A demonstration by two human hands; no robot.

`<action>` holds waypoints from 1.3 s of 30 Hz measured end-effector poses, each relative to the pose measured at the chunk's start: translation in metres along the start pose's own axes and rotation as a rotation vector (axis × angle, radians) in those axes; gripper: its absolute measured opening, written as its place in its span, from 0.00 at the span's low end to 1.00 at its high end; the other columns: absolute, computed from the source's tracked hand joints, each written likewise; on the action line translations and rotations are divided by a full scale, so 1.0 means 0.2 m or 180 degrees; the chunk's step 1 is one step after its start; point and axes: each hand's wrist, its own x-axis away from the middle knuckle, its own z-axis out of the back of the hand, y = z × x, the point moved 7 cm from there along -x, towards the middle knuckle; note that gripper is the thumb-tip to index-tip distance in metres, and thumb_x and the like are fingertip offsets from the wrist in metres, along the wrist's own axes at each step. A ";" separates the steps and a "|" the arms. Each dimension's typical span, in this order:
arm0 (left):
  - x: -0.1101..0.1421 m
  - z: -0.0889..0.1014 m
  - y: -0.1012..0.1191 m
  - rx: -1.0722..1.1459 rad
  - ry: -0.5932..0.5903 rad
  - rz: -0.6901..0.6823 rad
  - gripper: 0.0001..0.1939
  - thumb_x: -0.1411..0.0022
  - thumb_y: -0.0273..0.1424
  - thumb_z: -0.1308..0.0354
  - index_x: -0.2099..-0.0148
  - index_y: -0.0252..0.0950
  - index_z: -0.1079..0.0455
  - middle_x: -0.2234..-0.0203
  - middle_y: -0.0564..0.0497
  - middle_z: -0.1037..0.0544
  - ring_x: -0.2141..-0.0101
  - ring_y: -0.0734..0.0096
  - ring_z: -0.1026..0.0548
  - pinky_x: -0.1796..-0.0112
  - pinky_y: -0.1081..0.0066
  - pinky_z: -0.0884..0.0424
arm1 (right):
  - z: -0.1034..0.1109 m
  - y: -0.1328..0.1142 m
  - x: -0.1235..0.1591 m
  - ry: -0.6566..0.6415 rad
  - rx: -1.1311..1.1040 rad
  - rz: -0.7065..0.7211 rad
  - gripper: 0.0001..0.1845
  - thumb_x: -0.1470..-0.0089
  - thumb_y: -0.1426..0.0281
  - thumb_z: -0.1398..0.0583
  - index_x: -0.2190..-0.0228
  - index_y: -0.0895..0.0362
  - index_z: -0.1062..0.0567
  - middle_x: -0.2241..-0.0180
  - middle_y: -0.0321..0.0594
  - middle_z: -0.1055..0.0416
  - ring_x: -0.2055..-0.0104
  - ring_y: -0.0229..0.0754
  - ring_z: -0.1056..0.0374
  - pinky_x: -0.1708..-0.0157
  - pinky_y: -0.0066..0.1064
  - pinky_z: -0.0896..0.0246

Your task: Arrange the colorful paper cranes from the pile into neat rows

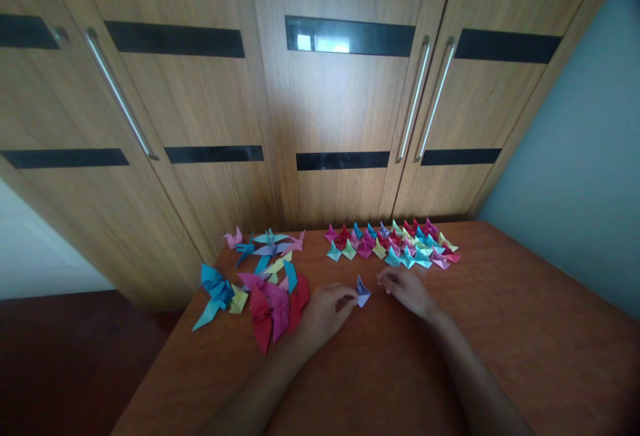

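Note:
My left hand (324, 309) rests on the wooden table (500, 329), its fingers pinched on a small lilac folded paper piece (362, 291). Just right of that piece lies my right hand (407, 289), with its fingers curled low over the table; nothing shows in them. Behind the hands sits a cluster of several small folded paper shapes (395, 244) in pink, red, teal and yellow. To the left lies a looser heap of larger folded paper birds (265, 276) in blue, red, magenta and purple.
A wooden wardrobe (340, 103) with long metal handles stands right behind the table. A pale blue wall (580, 169) runs along the right. The table's left edge drops to a dark floor (75, 356).

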 end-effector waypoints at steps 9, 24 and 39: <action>-0.31 -0.16 0.02 -0.1048 -0.0029 -0.0146 0.10 0.38 0.26 0.51 0.61 0.38 0.27 0.65 0.49 0.24 0.64 0.69 0.27 0.61 0.72 0.34 | 0.10 0.09 0.01 0.0102 0.1183 -0.0300 0.12 0.45 0.67 0.47 0.76 0.56 0.27 0.71 0.41 0.26 0.65 0.42 0.33 0.67 0.29 0.46; -0.47 -0.30 -0.03 -0.1488 -0.0085 0.0172 0.14 0.34 0.28 0.56 0.60 0.37 0.29 0.63 0.45 0.25 0.61 0.65 0.27 0.61 0.69 0.34 | 0.09 0.09 0.01 0.0086 0.1306 -0.0400 0.12 0.45 0.67 0.48 0.74 0.55 0.27 0.71 0.39 0.27 0.67 0.40 0.33 0.69 0.27 0.47; -0.49 -0.33 -0.01 -0.1650 -0.0170 0.0180 0.13 0.34 0.28 0.56 0.59 0.37 0.29 0.63 0.46 0.25 0.62 0.65 0.27 0.62 0.69 0.33 | 0.09 0.09 0.00 0.0029 0.1407 -0.0383 0.12 0.46 0.69 0.48 0.76 0.56 0.28 0.71 0.40 0.26 0.66 0.40 0.33 0.67 0.27 0.48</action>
